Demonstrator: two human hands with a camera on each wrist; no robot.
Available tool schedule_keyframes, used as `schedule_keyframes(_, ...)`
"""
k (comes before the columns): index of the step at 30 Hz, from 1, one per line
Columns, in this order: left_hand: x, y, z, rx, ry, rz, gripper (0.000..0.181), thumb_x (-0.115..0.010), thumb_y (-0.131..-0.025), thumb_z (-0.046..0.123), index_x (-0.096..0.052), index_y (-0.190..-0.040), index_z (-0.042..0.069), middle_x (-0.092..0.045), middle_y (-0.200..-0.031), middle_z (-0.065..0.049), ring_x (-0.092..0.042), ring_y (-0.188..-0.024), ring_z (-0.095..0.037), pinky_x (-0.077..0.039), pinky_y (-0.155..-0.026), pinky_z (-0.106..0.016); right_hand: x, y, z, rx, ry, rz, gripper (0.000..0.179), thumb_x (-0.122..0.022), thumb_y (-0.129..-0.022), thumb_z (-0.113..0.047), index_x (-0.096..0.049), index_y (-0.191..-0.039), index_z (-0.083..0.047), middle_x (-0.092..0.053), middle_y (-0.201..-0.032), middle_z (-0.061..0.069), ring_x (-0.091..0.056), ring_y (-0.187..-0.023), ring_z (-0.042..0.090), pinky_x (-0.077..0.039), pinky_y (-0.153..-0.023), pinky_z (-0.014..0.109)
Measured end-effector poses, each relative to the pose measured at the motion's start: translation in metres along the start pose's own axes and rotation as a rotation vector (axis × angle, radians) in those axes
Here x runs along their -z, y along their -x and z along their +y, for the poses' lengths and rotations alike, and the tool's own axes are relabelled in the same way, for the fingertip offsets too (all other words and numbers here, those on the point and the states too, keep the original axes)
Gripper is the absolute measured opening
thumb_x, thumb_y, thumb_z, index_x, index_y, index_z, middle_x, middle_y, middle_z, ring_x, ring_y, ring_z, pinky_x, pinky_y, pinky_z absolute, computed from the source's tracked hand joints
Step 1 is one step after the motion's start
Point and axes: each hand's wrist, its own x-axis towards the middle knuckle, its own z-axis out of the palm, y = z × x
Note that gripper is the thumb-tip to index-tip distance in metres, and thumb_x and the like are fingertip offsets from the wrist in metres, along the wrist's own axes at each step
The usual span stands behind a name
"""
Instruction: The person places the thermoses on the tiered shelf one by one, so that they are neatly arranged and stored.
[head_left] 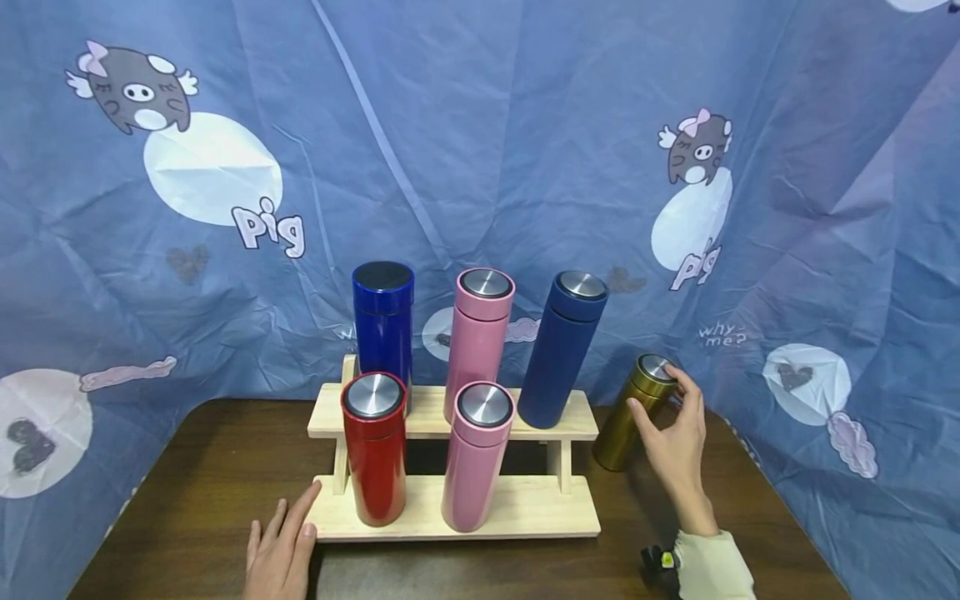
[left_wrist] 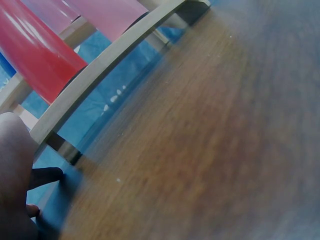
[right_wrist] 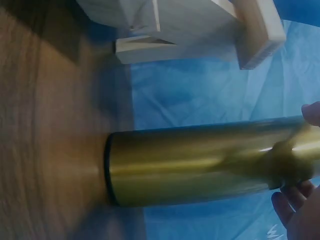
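Note:
My right hand (head_left: 677, 442) pinches a gold thermos bottle (head_left: 628, 425) near its silver-topped lid, thumb on one side and fingers on the other. In the right wrist view the gold bottle's dark base is close over the wooden table. At the left end of a two-tier wooden rack (head_left: 540, 510), my left hand (head_left: 279, 554) has its fingers extended, fingertips at the lower board's edge. A red bottle (head_left: 377, 467) and a pink bottle (head_left: 472, 479) stand on the lower tier. On the upper tier are a glossy blue bottle (head_left: 384, 333), another pink bottle (head_left: 480, 342) and a navy bottle (head_left: 558, 358).
The rack stands on a dark brown wooden table (head_left: 202, 475). Behind and around the table hangs a blue cloth (head_left: 465, 150) printed with cartoon pigs. Beside the right sleeve (head_left: 712, 567) is a small black object (head_left: 660, 558) with a yellow-green spot.

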Motion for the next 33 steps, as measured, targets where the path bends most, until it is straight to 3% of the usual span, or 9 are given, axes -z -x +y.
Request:
schedule_keyframes(10,0.001,0.001,0.001,0.01,-0.004,0.0,0.044,-0.042,-0.118,0.018,-0.053,-0.161,0.014,-0.059,-0.155,-0.026,-0.042,-0.141,-0.076,-0.002,-0.127,-0.082,-0.008,0.001,0.003,0.033,-0.029,0.029,0.078,-0.089,-0.089,0.003,-0.052,-0.157,-0.002,-0.058,-0.15,0.025,-0.052,-0.126,-0.002,-0.043,-0.101,0.015)
schedule_keyframes(18,0.002,0.001,0.002,0.019,-0.005,-0.007,0.044,-0.042,-0.118,0.02,-0.053,-0.161,0.014,-0.058,-0.157,-0.026,-0.042,-0.142,-0.076,-0.002,-0.127,-0.081,-0.008,0.005,-0.005,0.026,-0.043,0.086,0.078,-0.089,-0.085,0.012,-0.056,-0.154,0.0,-0.062,-0.149,0.024,-0.054,-0.122,-0.002,-0.047,-0.096,0.018)
schedule_keyframes(26,0.001,0.0,0.002,0.006,0.008,0.008,0.044,-0.042,-0.118,0.018,-0.054,-0.16,0.013,-0.058,-0.156,-0.027,-0.042,-0.14,-0.077,-0.002,-0.127,-0.082,-0.003,0.012,-0.042,0.082,-0.085,0.141,0.071,-0.084,-0.082,0.019,-0.055,-0.146,0.012,-0.061,-0.14,0.035,-0.06,-0.116,0.005,-0.049,-0.098,0.016)
schedule_keyframes(33,0.001,0.0,0.001,0.016,0.0,-0.007,0.044,-0.041,-0.118,0.019,-0.053,-0.161,0.013,-0.057,-0.157,-0.027,-0.041,-0.141,-0.077,-0.002,-0.127,-0.082,0.004,0.015,-0.05,0.097,-0.091,0.164,0.072,-0.084,-0.08,0.02,-0.058,-0.146,0.011,-0.064,-0.134,0.022,-0.061,-0.112,0.002,-0.051,-0.094,0.016)
